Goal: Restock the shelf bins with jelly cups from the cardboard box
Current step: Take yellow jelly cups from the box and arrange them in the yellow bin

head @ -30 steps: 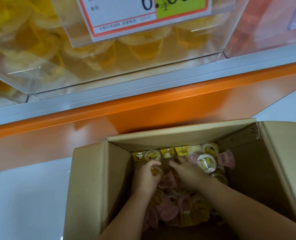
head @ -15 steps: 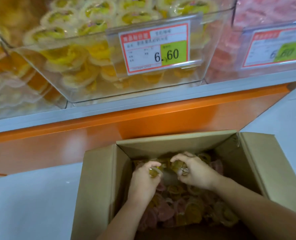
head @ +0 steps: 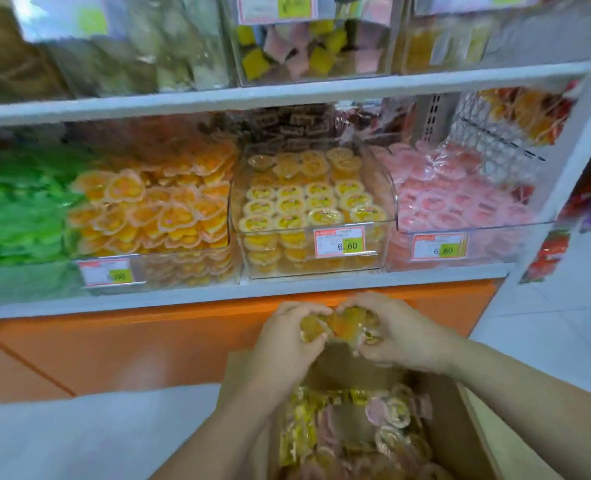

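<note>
My left hand [head: 287,344] and my right hand [head: 398,337] are cupped together above the cardboard box [head: 467,431], gripping a bunch of yellow jelly cups [head: 342,325] between them. The box below holds many loose yellow and pink jelly cups [head: 352,431]. Straight ahead on the lower shelf stands a clear bin [head: 378,209] with neat rows of round yellow jelly cups [head: 304,202] and a 6.60 price tag [head: 339,240]. My hands are below the bin's front, level with the orange base panel.
Left of that bin sit an orange heart-cup bin [head: 155,209] and a green one [head: 17,209]; a pink cup bin [head: 460,209] is to its right. An upper shelf [head: 287,91] carries more bins. The orange base panel [head: 114,348] and white floor [head: 79,431] lie below.
Both hands have risen out of the box with a handful of yellow jelly cups. The view has tilted up, showing the whole lower shelf and the upper shelf.
</note>
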`<control>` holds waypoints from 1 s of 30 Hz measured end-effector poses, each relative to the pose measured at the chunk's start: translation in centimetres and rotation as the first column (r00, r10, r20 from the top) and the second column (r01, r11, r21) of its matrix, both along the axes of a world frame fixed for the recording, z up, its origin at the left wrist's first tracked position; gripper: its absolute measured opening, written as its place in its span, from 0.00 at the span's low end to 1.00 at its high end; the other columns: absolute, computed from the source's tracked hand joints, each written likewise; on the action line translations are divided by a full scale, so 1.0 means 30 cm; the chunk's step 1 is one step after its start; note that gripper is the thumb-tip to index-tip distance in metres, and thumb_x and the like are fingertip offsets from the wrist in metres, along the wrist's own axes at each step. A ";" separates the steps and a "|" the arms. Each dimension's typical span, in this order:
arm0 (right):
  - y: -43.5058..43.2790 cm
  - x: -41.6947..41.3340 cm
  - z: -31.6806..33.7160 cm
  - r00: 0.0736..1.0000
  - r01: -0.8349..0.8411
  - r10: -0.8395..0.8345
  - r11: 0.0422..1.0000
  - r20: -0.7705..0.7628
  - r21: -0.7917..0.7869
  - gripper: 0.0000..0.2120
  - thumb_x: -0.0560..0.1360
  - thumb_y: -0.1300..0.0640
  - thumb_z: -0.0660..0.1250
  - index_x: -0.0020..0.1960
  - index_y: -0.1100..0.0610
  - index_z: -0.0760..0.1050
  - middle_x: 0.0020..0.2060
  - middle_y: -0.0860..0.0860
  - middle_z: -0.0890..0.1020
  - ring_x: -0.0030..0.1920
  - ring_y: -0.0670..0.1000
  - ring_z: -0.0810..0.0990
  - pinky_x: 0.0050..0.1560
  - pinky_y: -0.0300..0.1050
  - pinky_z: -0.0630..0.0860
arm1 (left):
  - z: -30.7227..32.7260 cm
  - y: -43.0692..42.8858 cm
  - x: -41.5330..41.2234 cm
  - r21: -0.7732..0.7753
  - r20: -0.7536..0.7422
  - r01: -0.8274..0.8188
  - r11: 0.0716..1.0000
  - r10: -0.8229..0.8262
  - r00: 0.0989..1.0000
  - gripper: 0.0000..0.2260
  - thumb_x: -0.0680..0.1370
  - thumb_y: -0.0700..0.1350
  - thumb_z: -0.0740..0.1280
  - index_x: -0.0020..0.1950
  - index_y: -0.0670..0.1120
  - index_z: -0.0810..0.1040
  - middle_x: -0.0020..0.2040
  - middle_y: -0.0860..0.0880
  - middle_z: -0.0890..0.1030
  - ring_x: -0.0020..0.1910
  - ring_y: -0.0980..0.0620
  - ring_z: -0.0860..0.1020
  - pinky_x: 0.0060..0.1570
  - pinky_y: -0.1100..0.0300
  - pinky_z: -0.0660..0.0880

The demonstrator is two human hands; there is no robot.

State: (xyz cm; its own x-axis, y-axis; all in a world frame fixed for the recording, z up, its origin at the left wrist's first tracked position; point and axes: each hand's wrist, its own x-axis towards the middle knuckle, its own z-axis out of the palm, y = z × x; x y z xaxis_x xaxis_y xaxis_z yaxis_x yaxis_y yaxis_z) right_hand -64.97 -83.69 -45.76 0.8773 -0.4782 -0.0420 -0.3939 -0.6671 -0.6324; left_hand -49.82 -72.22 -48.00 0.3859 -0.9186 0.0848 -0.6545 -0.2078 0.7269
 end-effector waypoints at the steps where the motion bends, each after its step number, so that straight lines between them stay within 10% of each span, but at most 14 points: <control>1: 0.011 0.008 0.061 0.999 0.002 -0.002 1.000 0.044 -0.020 0.26 0.67 0.63 0.72 0.56 0.39 0.70 0.53 0.46 0.75 0.50 0.47 0.78 0.49 0.30 0.71 | 0.059 0.008 0.014 -0.033 0.028 0.011 0.999 -0.010 1.000 0.19 0.72 0.41 0.71 0.48 0.66 0.72 0.55 0.55 0.74 0.56 0.59 0.73 0.53 0.76 0.61; 13: -0.142 0.212 0.399 0.947 0.158 -0.076 0.957 0.313 -0.244 0.24 0.67 0.59 0.74 0.57 0.40 0.69 0.56 0.48 0.76 0.55 0.47 0.74 0.55 0.38 0.68 | 0.441 -0.180 0.227 -0.180 0.317 -0.016 0.984 0.073 0.946 0.14 0.75 0.45 0.69 0.57 0.60 0.76 0.60 0.52 0.72 0.60 0.54 0.73 0.58 0.63 0.66; 25: -0.399 0.328 0.322 0.984 0.162 -0.135 0.951 0.115 -0.264 0.27 0.68 0.55 0.73 0.63 0.45 0.68 0.60 0.48 0.73 0.54 0.48 0.74 0.49 0.37 0.65 | 0.377 -0.425 0.339 0.040 0.299 0.080 0.996 -0.088 0.950 0.15 0.75 0.47 0.70 0.59 0.61 0.76 0.64 0.51 0.73 0.56 0.52 0.77 0.56 0.61 0.71; 30: -0.424 0.348 0.303 0.990 0.131 -0.140 0.920 0.002 -0.369 0.28 0.70 0.50 0.71 0.67 0.42 0.65 0.64 0.48 0.71 0.61 0.51 0.70 0.62 0.46 0.68 | 0.372 -0.449 0.371 0.085 0.302 0.180 0.980 -0.197 0.933 0.28 0.73 0.49 0.72 0.70 0.60 0.66 0.68 0.52 0.69 0.66 0.56 0.68 0.63 0.68 0.62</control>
State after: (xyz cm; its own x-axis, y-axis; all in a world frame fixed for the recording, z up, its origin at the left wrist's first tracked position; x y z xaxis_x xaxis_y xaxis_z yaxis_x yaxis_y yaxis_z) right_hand -54.53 -96.41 -36.68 0.8040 -0.5783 0.1387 -0.5090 -0.7898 -0.3423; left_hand -38.70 -85.68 -36.84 0.1685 -0.9785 0.1190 -0.8751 -0.0930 0.4748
